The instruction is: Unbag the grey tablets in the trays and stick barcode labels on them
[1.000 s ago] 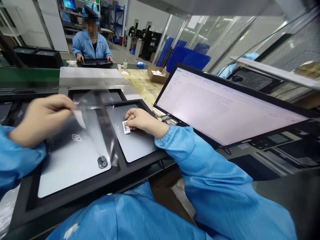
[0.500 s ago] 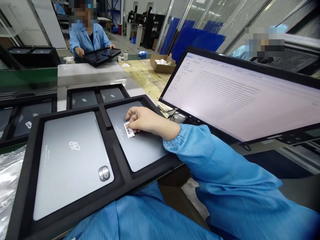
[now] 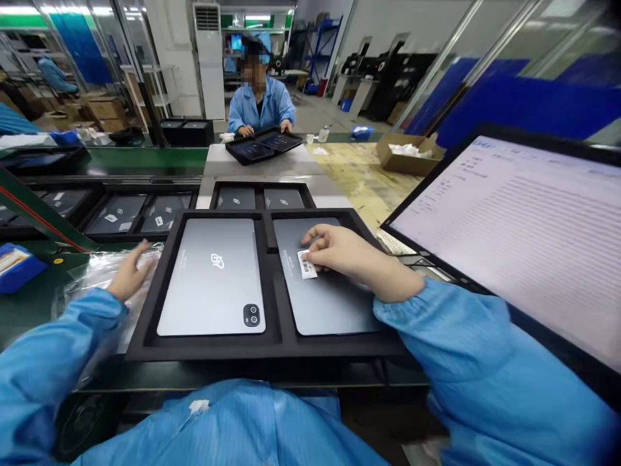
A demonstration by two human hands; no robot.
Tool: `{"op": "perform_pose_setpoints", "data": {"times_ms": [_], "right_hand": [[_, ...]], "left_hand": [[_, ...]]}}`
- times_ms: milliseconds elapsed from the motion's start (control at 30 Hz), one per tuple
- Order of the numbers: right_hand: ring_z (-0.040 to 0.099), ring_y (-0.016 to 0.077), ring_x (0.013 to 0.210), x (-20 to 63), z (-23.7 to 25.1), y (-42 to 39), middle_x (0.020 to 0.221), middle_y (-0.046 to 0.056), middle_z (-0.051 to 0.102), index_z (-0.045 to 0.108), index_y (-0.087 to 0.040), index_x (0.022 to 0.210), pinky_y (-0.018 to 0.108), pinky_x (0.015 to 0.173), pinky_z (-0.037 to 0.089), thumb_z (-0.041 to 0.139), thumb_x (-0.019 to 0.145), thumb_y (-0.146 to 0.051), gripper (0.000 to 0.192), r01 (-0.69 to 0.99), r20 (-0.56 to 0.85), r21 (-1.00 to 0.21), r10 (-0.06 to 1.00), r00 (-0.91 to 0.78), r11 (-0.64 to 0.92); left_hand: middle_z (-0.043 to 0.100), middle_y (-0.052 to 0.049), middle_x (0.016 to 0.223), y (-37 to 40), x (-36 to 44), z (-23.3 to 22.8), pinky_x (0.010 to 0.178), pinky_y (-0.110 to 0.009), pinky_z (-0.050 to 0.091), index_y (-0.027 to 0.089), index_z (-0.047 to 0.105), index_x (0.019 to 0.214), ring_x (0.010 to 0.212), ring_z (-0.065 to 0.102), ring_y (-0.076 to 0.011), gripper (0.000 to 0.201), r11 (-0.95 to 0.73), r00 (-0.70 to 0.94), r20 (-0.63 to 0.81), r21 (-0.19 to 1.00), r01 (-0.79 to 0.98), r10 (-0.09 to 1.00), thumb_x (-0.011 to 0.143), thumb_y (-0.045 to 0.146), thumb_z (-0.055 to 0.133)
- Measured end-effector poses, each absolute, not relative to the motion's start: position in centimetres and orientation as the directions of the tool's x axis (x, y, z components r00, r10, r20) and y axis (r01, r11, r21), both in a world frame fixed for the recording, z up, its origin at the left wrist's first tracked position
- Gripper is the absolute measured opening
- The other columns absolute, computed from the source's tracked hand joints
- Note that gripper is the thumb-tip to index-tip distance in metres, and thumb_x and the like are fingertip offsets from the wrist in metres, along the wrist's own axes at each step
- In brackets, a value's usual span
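Note:
My right hand [image 3: 339, 252] pinches a small white barcode label [image 3: 306, 264] above the grey tablet [image 3: 325, 307] in the right compartment of a black tray [image 3: 276, 294]. Whether the label touches the tablet I cannot tell. A second grey tablet [image 3: 208, 285] lies back up in the left compartment, its camera block at the lower right corner. Left of the tray my left hand [image 3: 130, 272] is over clear plastic bags [image 3: 109, 265], fingers extended and apart, with no visible grip on them.
Behind stands another tray [image 3: 262, 188] with two tablets. More trays [image 3: 136, 213] sit on the green belt at left. A monitor [image 3: 514, 239] stands close at right. Across the table a co-worker [image 3: 262, 103] holds a tray [image 3: 262, 145]. An open carton [image 3: 410, 158] stands behind the monitor.
The view has swung left and levelled, bringing my left hand and the plastic bags into sight. My right hand still holds the label over the right tablet.

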State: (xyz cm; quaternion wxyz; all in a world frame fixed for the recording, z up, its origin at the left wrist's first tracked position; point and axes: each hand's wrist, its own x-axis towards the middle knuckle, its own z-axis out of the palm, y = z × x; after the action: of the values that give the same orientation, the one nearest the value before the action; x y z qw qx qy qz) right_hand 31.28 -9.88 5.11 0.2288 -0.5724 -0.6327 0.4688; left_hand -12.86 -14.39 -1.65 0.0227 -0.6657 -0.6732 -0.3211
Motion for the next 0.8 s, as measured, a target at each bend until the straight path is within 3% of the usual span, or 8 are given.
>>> {"op": "perform_pose_setpoints", "data": {"times_ms": [100, 167, 233, 300, 367, 467, 633, 800], "right_hand": [[0.057, 0.0133, 0.050, 31.3, 5.2, -9.6, 0.057, -0.004, 0.062, 0.055, -0.020, 0.087, 0.023, 0.047, 0.039, 0.072, 0.075, -0.002, 0.028, 0.504, -0.152, -0.863, 0.963, -0.224, -0.019], [0.056, 0.0126, 0.051, 31.8, 5.4, -9.2, 0.059, -0.004, 0.062, 0.056, -0.020, 0.087, 0.023, 0.049, 0.040, 0.072, 0.076, -0.003, 0.026, 0.474, -0.026, -0.878, 0.986, -0.167, 0.058], [0.056, 0.0122, 0.053, 32.7, 6.0, -8.8, 0.060, -0.006, 0.060, 0.056, -0.020, 0.088, 0.023, 0.051, 0.042, 0.071, 0.078, -0.004, 0.024, 0.423, 0.113, -0.897, 0.992, -0.062, 0.129], [0.057, 0.0120, 0.055, 34.2, 6.7, -8.7, 0.061, -0.007, 0.058, 0.054, -0.020, 0.091, 0.023, 0.055, 0.045, 0.068, 0.080, -0.005, 0.024, 0.344, 0.214, -0.922, 0.974, 0.073, 0.176], [0.057, 0.0118, 0.056, 36.0, 7.5, -9.0, 0.063, -0.008, 0.058, 0.052, -0.021, 0.095, 0.023, 0.059, 0.047, 0.066, 0.083, -0.006, 0.024, 0.264, 0.264, -0.941, 0.948, 0.181, 0.212], [0.057, 0.0114, 0.058, 39.0, 8.4, -10.2, 0.065, -0.009, 0.056, 0.051, -0.021, 0.098, 0.023, 0.063, 0.049, 0.067, 0.085, -0.007, 0.025, 0.268, 0.277, -0.940, 0.933, 0.231, 0.213], [0.055, 0.0120, 0.063, 41.8, 9.0, -11.6, 0.069, -0.004, 0.056, 0.055, -0.018, 0.098, 0.024, 0.060, 0.044, 0.069, 0.087, -0.008, 0.021, 0.599, 0.194, -0.801, 0.950, 0.245, 0.009], [0.058, 0.0110, 0.072, 39.1, 8.5, -10.8, 0.075, -0.002, 0.062, 0.064, -0.016, 0.086, 0.020, 0.064, 0.043, 0.070, 0.085, -0.003, 0.015, 0.716, 0.163, -0.690, 0.987, 0.004, 0.111]], "left_hand": [[0.067, -0.017, 0.126, -11.6, -9.8, 3.7, 0.104, -0.055, 0.053, 0.010, 0.061, 0.115, 0.122, 0.064, -0.0295, 0.053, -0.260, -0.141, 0.729, 0.408, 0.875, 0.670, 0.098, 0.056, 0.040], [0.070, -0.008, 0.111, -10.4, -4.8, 8.1, 0.100, -0.045, 0.054, 0.016, 0.063, 0.106, 0.109, 0.067, -0.0208, 0.035, -0.552, 0.121, 0.828, 0.250, 0.795, 0.548, 0.102, 0.046, 0.045], [0.072, -0.003, 0.106, -10.0, 2.5, 11.2, 0.097, -0.037, 0.054, 0.022, 0.069, 0.103, 0.103, 0.068, -0.0175, 0.021, -0.868, 0.706, 0.562, 0.045, 0.494, 0.431, 0.100, 0.030, 0.050], [0.073, -0.004, 0.108, -10.2, 10.3, 11.7, 0.095, -0.033, 0.053, 0.022, 0.071, 0.112, 0.099, 0.068, -0.0176, 0.024, -0.970, 0.956, 0.166, 0.047, 0.239, 0.243, 0.098, 0.019, 0.052], [0.073, -0.007, 0.112, -10.4, 16.9, 10.0, 0.094, -0.032, 0.052, 0.021, 0.070, 0.117, 0.104, 0.067, -0.0205, 0.023, -0.985, 0.990, 0.010, 0.102, 0.141, 0.143, 0.099, 0.024, 0.055], [0.071, -0.011, 0.109, -10.1, 22.7, 6.4, 0.096, -0.033, 0.050, 0.017, 0.070, 0.117, 0.103, 0.065, -0.0223, 0.027, -0.987, 0.993, 0.060, 0.125, 0.098, 0.106, 0.101, 0.034, 0.056], [0.067, -0.014, 0.104, -8.8, 24.2, 5.4, 0.088, -0.036, 0.050, 0.015, 0.070, 0.103, 0.089, 0.062, -0.0211, 0.049, -0.991, 0.977, 0.180, 0.090, 0.100, 0.115, 0.109, 0.044, 0.031], [0.062, -0.013, 0.091, -8.9, 21.9, 9.3, 0.084, -0.038, 0.048, 0.018, 0.057, 0.080, 0.089, 0.058, -0.0217, 0.056, -0.995, 0.817, 0.570, 0.074, 0.062, 0.093, 0.110, 0.049, 0.021]]}}
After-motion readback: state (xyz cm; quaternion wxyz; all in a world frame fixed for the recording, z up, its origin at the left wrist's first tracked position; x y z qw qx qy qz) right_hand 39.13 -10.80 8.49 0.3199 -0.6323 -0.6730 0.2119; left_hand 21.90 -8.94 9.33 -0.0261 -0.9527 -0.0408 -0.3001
